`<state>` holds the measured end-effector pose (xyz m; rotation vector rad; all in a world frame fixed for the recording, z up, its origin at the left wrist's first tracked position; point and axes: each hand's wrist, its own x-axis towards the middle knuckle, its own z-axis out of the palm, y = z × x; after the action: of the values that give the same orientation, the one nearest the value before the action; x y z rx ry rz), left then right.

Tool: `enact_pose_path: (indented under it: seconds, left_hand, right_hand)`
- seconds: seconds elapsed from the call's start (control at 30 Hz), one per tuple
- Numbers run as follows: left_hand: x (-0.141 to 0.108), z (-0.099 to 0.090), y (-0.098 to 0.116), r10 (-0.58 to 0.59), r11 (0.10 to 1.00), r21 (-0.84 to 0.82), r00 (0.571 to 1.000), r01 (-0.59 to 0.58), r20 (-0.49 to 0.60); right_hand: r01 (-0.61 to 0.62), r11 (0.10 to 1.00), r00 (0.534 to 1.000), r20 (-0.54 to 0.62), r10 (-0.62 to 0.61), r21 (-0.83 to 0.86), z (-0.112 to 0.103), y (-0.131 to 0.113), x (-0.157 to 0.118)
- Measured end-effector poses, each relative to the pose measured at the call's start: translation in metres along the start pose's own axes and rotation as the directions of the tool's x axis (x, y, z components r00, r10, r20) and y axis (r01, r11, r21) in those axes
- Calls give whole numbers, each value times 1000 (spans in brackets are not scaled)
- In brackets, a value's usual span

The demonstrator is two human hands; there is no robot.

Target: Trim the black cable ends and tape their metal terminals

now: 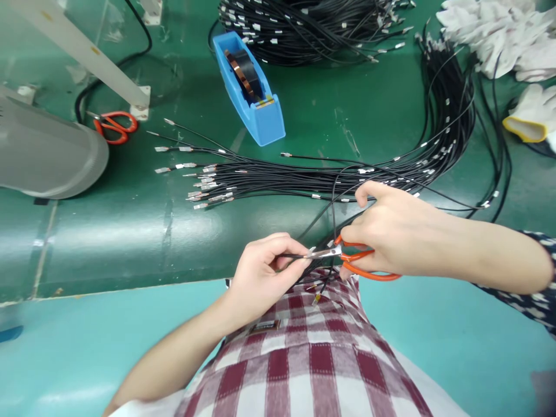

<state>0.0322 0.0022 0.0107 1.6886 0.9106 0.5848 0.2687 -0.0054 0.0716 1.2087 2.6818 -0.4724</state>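
Near the table's front edge, my left hand pinches a thin black cable between thumb and fingertips. My right hand grips red-handled scissors, their blades pointing left and touching the cable at my left fingertips. Whether the blades are fully closed is too small to tell. Behind both hands, a long bundle of black cables with white labels lies across the table, its connector ends at the left. A few loose cables run down past the scissors over the checked apron.
A blue tape dispenser stands behind the bundle. Another cable coil lies at the back. White gloves are at the right. Red scissors, a grey cylinder and a white post are at the left.
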Motion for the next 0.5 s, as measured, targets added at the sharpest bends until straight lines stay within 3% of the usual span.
enact_pose_path:
  seconds: [0.27, 0.5]
  left_hand:
    - [-2, 1, 0, 44, 999, -5, 998, -44, -35]
    - [-1, -1, -1, 57, 998, 13, 998, -57, -27]
  right_hand:
    - [-24, 1000, 999, 31, 24, -13, 2, 0, 1]
    - [-38, 999, 999, -16, 38, 20, 1, 2, 0]
